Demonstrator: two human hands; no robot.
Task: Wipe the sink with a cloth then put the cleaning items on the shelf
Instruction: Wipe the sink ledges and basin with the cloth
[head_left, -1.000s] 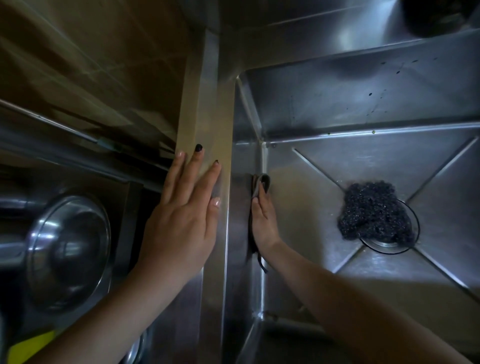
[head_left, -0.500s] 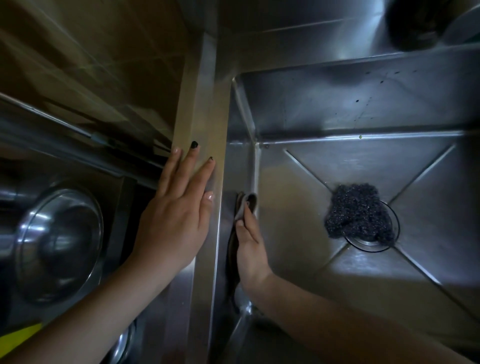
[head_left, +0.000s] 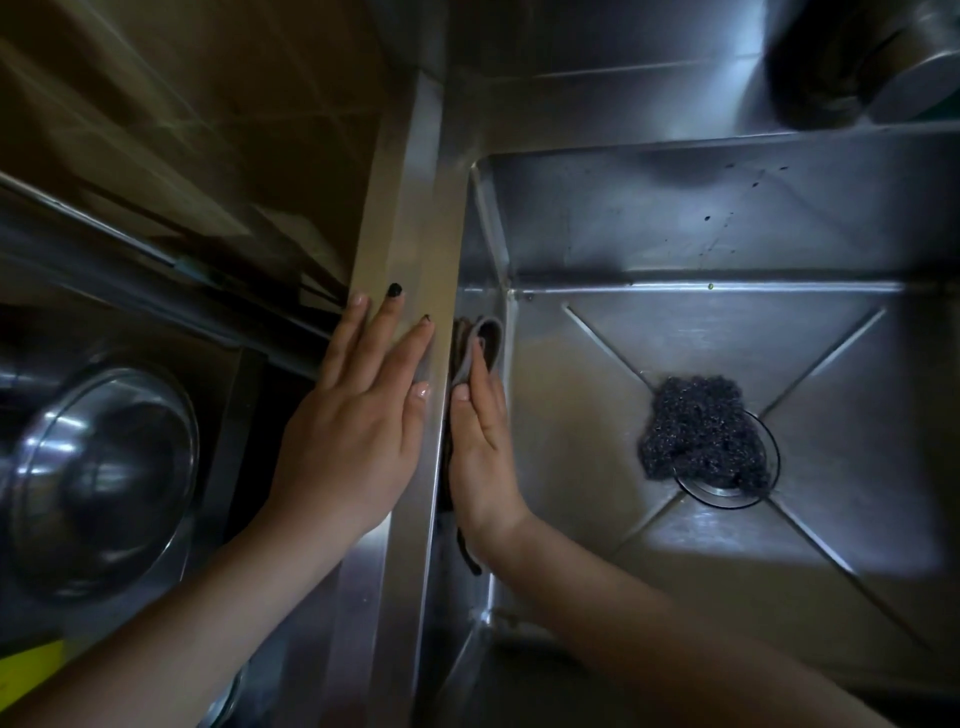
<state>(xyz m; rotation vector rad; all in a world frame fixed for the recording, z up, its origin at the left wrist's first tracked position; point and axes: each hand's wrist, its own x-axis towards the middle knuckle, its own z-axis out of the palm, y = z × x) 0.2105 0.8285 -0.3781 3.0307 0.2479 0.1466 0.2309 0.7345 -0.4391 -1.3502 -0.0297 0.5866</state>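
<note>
Dim light, steel everywhere.

My left hand (head_left: 358, 436) lies flat on the sink's left rim (head_left: 410, 234). Its fingers are straight and close together, palm down, holding nothing. The fingertips point toward the far end of the rim. Two nails show dark polish, the others look pale.

My right hand (head_left: 480, 457) is down inside the sink (head_left: 675, 234), against its left wall, just across the rim from the left hand. The fingers are straight and together, pressing the cloth (head_left: 480, 340) flat to the wall. I am not gripping it. The cloth is grey and sits between my palm and the steel. A fold of it curls over past my fingertips near the far-left corner of the basin, and a dark strip of it hangs out below my wrist.

A dark wad of steel scrubber (head_left: 701, 431) rests on the basin floor, partly over the drain (head_left: 774, 457), well apart from my right hand.

Dark specks dot the far wall of the sink.

Left of the rim, lower down, sits a round metal bowl (head_left: 98, 478), with a bit of something yellow (head_left: 26, 670) at the near-left edge of view. At the far-right corner, above the sink, there is a dark round object (head_left: 857, 62), too blurred to make out.
</note>
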